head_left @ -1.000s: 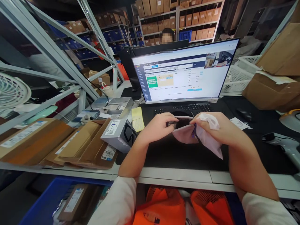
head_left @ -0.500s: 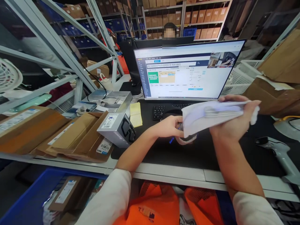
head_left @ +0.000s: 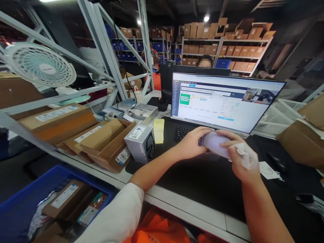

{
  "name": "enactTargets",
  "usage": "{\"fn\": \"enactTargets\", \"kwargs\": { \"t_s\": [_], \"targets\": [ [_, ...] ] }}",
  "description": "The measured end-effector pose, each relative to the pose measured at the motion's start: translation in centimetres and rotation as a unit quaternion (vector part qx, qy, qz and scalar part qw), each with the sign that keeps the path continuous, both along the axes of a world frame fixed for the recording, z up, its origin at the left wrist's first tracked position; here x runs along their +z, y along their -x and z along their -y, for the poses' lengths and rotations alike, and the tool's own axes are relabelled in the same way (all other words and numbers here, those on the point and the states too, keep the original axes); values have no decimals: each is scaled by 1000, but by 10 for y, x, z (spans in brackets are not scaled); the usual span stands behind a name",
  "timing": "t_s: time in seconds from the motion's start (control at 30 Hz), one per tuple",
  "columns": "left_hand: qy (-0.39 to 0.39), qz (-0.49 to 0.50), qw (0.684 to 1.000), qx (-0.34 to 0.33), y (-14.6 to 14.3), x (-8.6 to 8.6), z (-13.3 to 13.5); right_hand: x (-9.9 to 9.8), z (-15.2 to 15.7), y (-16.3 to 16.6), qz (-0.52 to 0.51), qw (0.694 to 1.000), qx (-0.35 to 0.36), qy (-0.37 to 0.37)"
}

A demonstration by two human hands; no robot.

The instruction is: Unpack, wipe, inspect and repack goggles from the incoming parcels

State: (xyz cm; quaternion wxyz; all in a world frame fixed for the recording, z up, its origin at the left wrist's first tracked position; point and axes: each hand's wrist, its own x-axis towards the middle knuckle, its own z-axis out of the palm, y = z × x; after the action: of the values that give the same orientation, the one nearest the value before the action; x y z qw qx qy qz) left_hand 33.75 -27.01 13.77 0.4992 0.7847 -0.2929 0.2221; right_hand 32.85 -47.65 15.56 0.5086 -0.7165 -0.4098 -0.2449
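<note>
Pale pouch point(head_left: 215, 144) held above black desk mat point(head_left: 202, 184) by keyboard point(head_left: 182, 132); left hand point(head_left: 193, 144) closed on one end, right hand point(head_left: 239, 160) wrapped over other, perhaps clutching crumpled paper point(head_left: 247, 156) too; best gripped evenly, both ends

Warehouse packing station, tall shelving point(head_left: 227, 44) stacked with cardboard boxes, monitor point(head_left: 222, 101) on desk, probably order-processing software

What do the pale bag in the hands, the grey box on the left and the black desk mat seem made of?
The bag, bent softly between left hand and right hand, looks like thin plastic film, pale and faintly glossy. The grey box is likely printed cardboard: smooth faces, sharp folded edges, a stuck-on label. The desk mat is black and matte, perhaps rubber or fabric.
</note>
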Motion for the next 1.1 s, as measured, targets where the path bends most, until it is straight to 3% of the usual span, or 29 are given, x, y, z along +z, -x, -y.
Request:
{"fn": "enactTargets", "kwargs": {
  "t_s": [0.1,0.2,0.3,0.4,0.47,0.6,0.7,0.8,1.0,1.1],
  "targets": [
    [-88,43,995,9,7,8,-10,0,6,-14,-105,994,-7,21],
    [-132,48,990,-12,13,16,-20,-9,18,-30,-248,965,30,77],
    [-137,32,986,-94,16,24,-29,-22,25,-42,-391,911,85,103],
    [-125,-2,975,-183,15,27,-34,-29,21,-46,-458,873,132,105],
    [-85,-13,980,-180,13,26,-33,-27,14,-43,-454,872,138,119],
    [36,44,992,-109,10,16,-19,-17,-5,-32,-391,894,88,202],
    [9,73,992,-103,13,8,-4,-17,-19,-25,-335,906,103,239],
    [-15,74,993,-90,20,7,3,-18,-25,-19,-284,926,108,224],
    [41,65,997,-18,24,15,-5,-10,-20,-10,-179,969,-32,165],
    [40,50,998,-29,25,14,-3,-10,-22,-7,-117,972,-79,187]
  ]
}}
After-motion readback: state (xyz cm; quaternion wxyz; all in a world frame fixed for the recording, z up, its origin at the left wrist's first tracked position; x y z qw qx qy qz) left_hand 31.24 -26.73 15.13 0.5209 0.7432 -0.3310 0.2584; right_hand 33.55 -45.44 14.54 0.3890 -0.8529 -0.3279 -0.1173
